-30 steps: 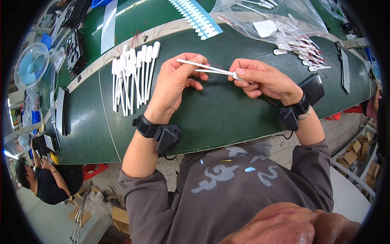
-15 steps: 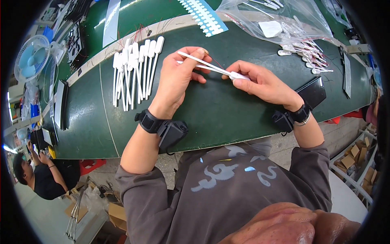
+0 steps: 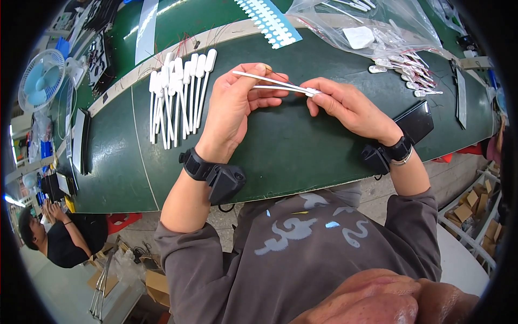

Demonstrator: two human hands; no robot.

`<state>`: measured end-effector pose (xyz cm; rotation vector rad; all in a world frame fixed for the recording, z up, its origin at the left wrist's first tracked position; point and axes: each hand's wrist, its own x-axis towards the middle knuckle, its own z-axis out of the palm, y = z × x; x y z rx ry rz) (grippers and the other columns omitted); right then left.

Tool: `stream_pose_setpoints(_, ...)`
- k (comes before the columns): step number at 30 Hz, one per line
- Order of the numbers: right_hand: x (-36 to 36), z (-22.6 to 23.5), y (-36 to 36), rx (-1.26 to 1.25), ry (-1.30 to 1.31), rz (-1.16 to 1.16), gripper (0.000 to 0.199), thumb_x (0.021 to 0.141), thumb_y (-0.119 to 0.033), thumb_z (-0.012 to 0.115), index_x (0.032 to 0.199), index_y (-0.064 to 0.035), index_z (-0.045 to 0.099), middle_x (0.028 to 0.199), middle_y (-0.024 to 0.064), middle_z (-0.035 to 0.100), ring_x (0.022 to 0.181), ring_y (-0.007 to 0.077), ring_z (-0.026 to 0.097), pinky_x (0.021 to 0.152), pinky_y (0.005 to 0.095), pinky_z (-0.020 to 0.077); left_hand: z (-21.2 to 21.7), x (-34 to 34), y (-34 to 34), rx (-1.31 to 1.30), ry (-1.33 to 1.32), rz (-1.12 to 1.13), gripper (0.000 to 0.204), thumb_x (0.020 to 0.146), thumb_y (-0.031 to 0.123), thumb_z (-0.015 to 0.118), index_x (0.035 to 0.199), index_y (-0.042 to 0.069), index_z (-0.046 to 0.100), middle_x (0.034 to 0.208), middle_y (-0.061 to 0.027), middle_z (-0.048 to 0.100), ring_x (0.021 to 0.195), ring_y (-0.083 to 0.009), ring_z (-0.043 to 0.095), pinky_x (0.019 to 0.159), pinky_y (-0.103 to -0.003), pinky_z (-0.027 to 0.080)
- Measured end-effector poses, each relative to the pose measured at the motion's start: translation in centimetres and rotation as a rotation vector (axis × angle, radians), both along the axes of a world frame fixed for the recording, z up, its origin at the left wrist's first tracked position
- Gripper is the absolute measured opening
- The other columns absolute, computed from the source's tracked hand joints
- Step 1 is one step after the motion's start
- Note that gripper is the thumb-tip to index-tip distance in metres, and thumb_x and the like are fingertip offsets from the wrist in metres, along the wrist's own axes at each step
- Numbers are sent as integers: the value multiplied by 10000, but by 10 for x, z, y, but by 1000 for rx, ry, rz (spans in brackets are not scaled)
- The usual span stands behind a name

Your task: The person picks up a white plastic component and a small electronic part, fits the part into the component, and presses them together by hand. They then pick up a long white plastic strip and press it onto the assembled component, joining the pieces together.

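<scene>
My right hand (image 3: 345, 105) closes over the end of two thin white sticks (image 3: 280, 82), whose wide ends are mostly hidden by the fingers. The sticks spread slightly apart toward my left hand (image 3: 232, 100). There, thumb and forefinger are pinched together, and a thin reddish wire (image 3: 271, 71) shows at their tips. One stick crosses in front of the left thumb; the other ends before the lower fingers, which are loosely curled. Left of that hand lies a group of white paddle-headed sticks (image 3: 186, 92) with red wires at their heads.
A pile of small white wired pieces (image 3: 413, 75) lies at the right, beside a clear plastic bag (image 3: 372, 24). A light-blue sheet of white tabs (image 3: 270, 24) is at the back. A dark phone-like slab (image 3: 415, 121) rests near the right wrist. Another person (image 3: 67, 232) sits far left.
The right hand has slid up over the sticks' wide ends, covering them more. The lower left fingers have spread outward a little, and the sticks lie at a flatter angle.
</scene>
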<state>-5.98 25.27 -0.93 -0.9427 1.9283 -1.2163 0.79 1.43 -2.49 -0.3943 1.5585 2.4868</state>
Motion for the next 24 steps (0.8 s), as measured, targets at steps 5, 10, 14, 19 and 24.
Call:
stream_pose_setpoints(5,0,-9,2,-38,113,-77,292,1069,-211,471,1267,-17,562,823,-2,547,749,104,479,696,263,413,8,3,2,152,36,12,228,1000,225,591,1071,11,620,1071,-184,723,943,-220,720,853,-320,573)
stream_pose_setpoints(10,2,-4,1,-31,207,-91,267,1048,-193,514,1250,-28,571,818,19,542,720,127,482,674,275,417,12,4,0,93,74,17,223,1000,224,585,1065,14,624,1069,-175,725,964,-210,714,861,-304,559)
stream_pose_setpoints(14,0,-8,1,-27,342,-71,253,1028,-177,541,1231,-31,584,844,73,574,714,194,524,682,304,440,13,2,2,-31,103,33,215,1003,223,600,1043,16,641,1059,-157,728,966,-187,706,850,-287,550)
stream_pose_setpoints(19,0,-18,0,-69,478,-85,249,1014,-168,547,1213,-24,594,918,148,622,766,319,590,710,370,472,17,2,2,-155,155,97,218,1011,228,615,1018,15,661,1040,-138,730,943,-159,696,828,-278,547)
stream_pose_setpoints(24,0,-14,1,-30,468,-99,250,1011,-162,543,1214,-23,586,975,160,645,824,361,615,725,404,483,18,5,10,-128,164,172,235,1020,244,611,1013,15,662,1030,-136,726,916,-154,689,817,-282,550)
